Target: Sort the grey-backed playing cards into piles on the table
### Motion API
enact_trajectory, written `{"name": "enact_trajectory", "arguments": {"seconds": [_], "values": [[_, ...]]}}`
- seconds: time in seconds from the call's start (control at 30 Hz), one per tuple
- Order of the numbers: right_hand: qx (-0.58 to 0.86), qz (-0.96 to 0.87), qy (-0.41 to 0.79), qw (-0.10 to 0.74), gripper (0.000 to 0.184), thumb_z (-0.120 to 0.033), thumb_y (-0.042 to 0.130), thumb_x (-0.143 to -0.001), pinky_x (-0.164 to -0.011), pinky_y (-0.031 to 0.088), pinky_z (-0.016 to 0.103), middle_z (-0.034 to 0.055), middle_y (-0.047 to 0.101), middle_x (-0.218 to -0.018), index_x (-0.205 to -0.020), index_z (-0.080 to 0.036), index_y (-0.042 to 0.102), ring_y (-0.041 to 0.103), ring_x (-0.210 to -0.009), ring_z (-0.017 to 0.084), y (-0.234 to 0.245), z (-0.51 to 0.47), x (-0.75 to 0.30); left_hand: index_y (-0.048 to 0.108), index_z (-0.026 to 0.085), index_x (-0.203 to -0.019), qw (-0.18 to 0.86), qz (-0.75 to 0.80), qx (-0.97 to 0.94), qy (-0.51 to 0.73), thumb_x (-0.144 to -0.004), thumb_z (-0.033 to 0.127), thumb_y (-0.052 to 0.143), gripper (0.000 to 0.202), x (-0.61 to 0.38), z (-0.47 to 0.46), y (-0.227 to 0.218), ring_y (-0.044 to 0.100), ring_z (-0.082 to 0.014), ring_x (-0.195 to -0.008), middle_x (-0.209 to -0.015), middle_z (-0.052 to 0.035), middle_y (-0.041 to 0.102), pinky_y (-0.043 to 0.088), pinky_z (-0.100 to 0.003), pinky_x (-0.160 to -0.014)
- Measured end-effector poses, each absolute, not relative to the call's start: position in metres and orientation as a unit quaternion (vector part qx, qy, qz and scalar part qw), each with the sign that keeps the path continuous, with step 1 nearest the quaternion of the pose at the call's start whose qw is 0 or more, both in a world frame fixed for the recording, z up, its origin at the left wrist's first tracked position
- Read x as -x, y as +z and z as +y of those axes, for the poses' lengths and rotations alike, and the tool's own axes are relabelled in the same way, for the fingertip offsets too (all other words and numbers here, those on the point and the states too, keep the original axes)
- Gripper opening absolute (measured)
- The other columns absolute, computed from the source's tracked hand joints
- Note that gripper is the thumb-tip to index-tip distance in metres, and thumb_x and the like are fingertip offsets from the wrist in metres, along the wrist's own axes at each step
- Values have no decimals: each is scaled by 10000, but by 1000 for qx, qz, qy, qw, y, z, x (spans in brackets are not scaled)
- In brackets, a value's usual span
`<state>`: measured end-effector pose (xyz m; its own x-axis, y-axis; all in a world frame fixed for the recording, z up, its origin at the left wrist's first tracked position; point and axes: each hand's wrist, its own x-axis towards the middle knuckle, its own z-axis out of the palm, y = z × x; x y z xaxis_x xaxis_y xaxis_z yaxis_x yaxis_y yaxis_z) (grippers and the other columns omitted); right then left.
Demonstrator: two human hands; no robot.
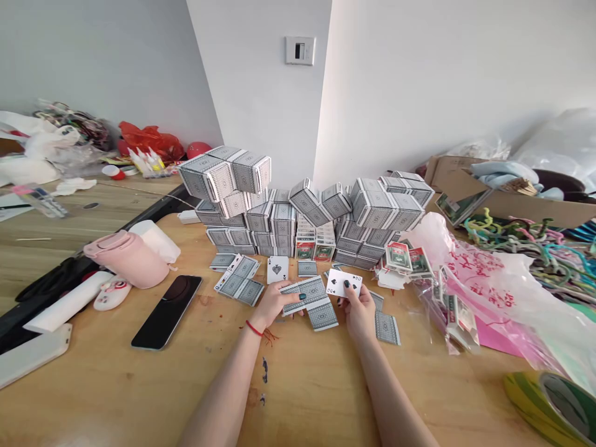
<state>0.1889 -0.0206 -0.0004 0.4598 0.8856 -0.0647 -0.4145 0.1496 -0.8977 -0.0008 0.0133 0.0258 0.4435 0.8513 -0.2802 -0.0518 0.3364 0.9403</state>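
My left hand (pixel 275 305) grips a small stack of grey-backed playing cards (pixel 305 293) over the wooden table (pixel 307 385); a red string circles that wrist. My right hand (pixel 359 307) pinches a face-up two of spades (pixel 344 283) just right of the stack. An ace of spades (pixel 277 269) lies face up just beyond my left hand. More face-down cards (pixel 238 279) are spread to the left and others (pixel 387 327) lie by my right wrist. Behind them rises a wall of stacked card boxes (pixel 298 214).
A black phone (pixel 167 310), a pink bottle (pixel 128 257) and a white roll (pixel 67 307) lie at left. Pink and clear plastic bags (pixel 479 292) with card packs sit at right, beside coloured pipe cleaners (pixel 526 239), a cardboard box (pixel 503 198) and a yellow-green tape roll (pixel 554 400).
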Motion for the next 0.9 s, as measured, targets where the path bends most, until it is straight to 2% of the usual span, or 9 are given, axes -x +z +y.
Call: {"name": "enact_trajectory", "arguments": {"seconds": [0.27, 0.53, 0.67, 0.9], "values": [[488, -266, 433, 710, 270, -376, 664, -649, -400, 345, 204, -50, 526, -554, -748, -183, 502, 427, -397, 68, -4, -18, -193, 562, 130, -820, 696, 401, -509, 308, -638, 294, 636, 256, 2, 15, 21, 614, -175, -520, -656, -41, 649, 370, -201, -363], [504, -378, 440, 640, 247, -399, 601, -703, -392, 342, 206, -47, 488, -516, -747, -185, 487, 413, -399, 78, -4, -21, -193, 495, 160, -784, 680, 417, -509, 323, -659, 310, 619, 231, 0, 14, 17, 612, -176, -494, -611, -20, 637, 328, -181, -329], [507, -397, 439, 626, 252, -410, 595, -700, -380, 332, 206, -49, 475, -532, -755, -189, 489, 379, -391, 71, -4, -20, -199, 467, 172, -760, 677, 423, -504, 330, -660, 332, 611, 237, -1, 13, 18, 627, -189, -529, -634, -14, 641, 371, -192, -346], [517, -451, 441, 579, 267, -440, 553, -725, -366, 323, 215, -27, 542, -494, -788, -191, 483, 387, -367, 86, -6, -20, -210, 486, 158, -763, 680, 427, -507, 312, -627, 342, 632, 272, -3, 13, 21, 628, -187, -525, -623, -15, 639, 376, -190, -334]]}}
